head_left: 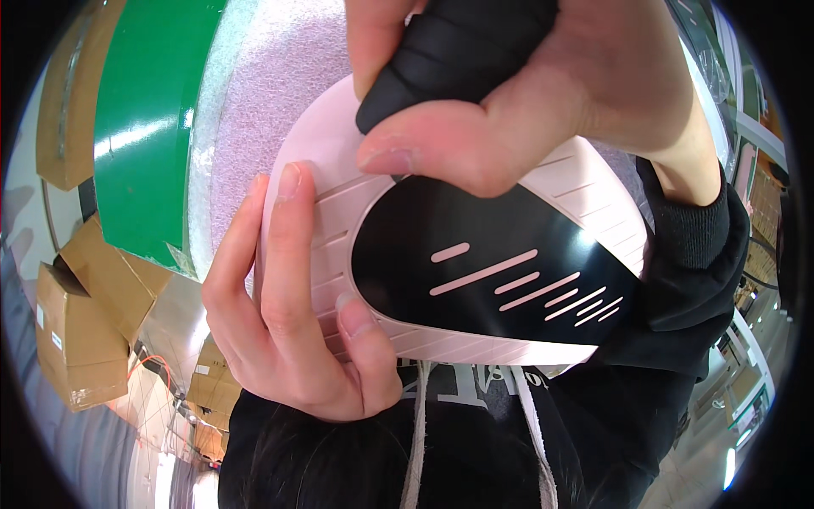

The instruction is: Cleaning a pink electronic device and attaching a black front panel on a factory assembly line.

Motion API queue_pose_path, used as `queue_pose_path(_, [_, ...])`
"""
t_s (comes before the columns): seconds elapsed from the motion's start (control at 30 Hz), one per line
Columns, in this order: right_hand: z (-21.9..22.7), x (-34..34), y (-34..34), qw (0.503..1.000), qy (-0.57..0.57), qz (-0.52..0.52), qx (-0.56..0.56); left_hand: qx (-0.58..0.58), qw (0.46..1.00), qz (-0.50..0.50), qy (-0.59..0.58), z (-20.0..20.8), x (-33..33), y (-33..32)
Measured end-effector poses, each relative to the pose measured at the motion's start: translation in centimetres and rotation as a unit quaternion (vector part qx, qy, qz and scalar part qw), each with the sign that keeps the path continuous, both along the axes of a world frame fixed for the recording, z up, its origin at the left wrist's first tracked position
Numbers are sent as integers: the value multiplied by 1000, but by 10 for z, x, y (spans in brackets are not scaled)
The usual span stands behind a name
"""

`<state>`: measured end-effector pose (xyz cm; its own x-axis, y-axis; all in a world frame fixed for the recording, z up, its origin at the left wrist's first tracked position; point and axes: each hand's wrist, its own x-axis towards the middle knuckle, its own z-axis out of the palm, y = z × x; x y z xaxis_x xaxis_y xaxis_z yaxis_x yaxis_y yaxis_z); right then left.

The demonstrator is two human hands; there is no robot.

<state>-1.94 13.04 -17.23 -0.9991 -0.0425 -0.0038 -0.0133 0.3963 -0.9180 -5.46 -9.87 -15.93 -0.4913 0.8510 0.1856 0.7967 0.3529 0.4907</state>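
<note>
A pink rounded plastic cover (326,123) with grooved sides is held up in front of my chest. Set into its middle is a glossy black panel (407,246) with several slanted slots of differing lengths. My left hand (292,331) grips the cover's left edge, fingers along the outside and thumb by the panel's rim. Above the cover, my right hand (551,110) is closed around a dark black object (458,59) with a creased surface and a tapered end; its kind I cannot make out. The right thumb lies over the panel's upper left edge. My right hand hides part of the cover.
Behind the cover lies a foam-like pale sheet (254,102) on the work surface, beside a curved-looking green mat (148,127). Cardboard boxes (80,331) stand at the left. Shelving and equipment appear along the right rim. Two white drawstrings (415,441) hang from my black hoodie.
</note>
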Motion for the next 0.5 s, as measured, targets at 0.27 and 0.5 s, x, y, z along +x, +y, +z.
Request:
queue_pose_path(0.27, [7,-5,0,1000,6,16,11,-16,1000,16,-7,1,2,-1])
queue_pose_path(0.5, [13,-4,2,999,9,26,23,-22,999,21,-15,4,3,1])
